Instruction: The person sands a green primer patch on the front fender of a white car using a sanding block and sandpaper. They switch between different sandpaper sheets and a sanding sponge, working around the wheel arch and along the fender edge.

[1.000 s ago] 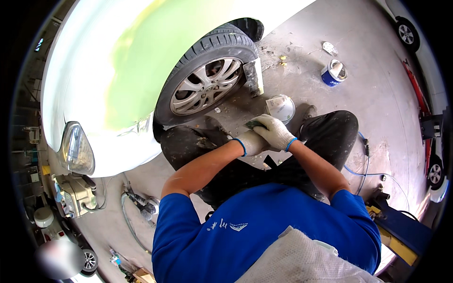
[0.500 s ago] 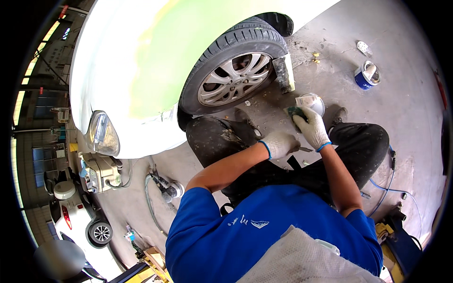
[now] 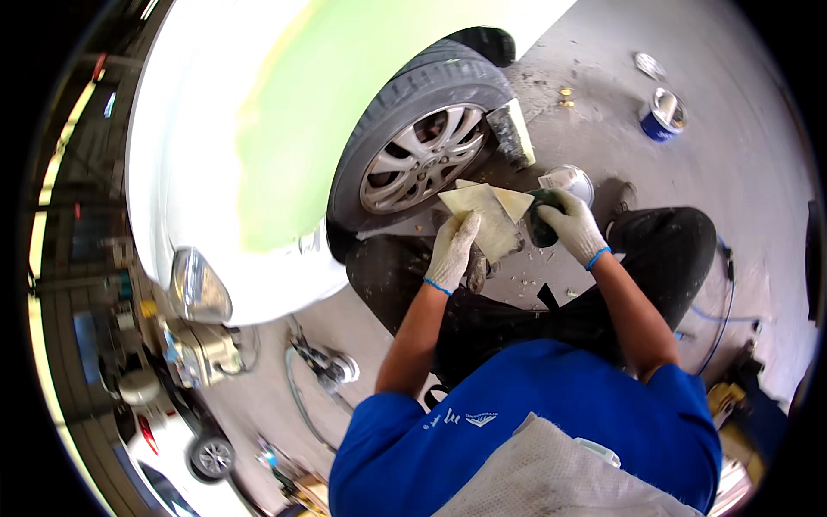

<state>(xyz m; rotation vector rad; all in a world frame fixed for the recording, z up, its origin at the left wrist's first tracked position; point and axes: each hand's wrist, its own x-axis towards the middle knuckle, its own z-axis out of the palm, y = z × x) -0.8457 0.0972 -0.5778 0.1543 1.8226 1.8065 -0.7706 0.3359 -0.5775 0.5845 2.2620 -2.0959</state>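
Both my hands wear white knit gloves with blue cuffs. In front of the car wheel, my left hand (image 3: 452,250) pinches a creased, pale yellow sheet of sandpaper (image 3: 495,226) with pointed corners. To its right, my right hand (image 3: 575,226) is closed on a dark green pad (image 3: 544,217). The pad is beside the sandpaper's right corner; whether they touch I cannot tell. The wheel (image 3: 422,164) sits under a white car fender (image 3: 293,129) with a broad pale green patch. A tin (image 3: 568,183) rests on the floor just beyond my right hand.
A blue-and-white can (image 3: 663,116) and a round lid (image 3: 649,65) lie farther right. Beside the tyre leans a dark, pale-edged strip (image 3: 512,133). A hosed power tool (image 3: 332,366) lies left of me, and a blue hose (image 3: 719,310) at right. Another white car (image 3: 181,452) stands lower left.
My left hand has moved left and up, away from my right hand, and now holds up the sandpaper. My right hand keeps the green pad, nearly in place. The view has shifted slightly.
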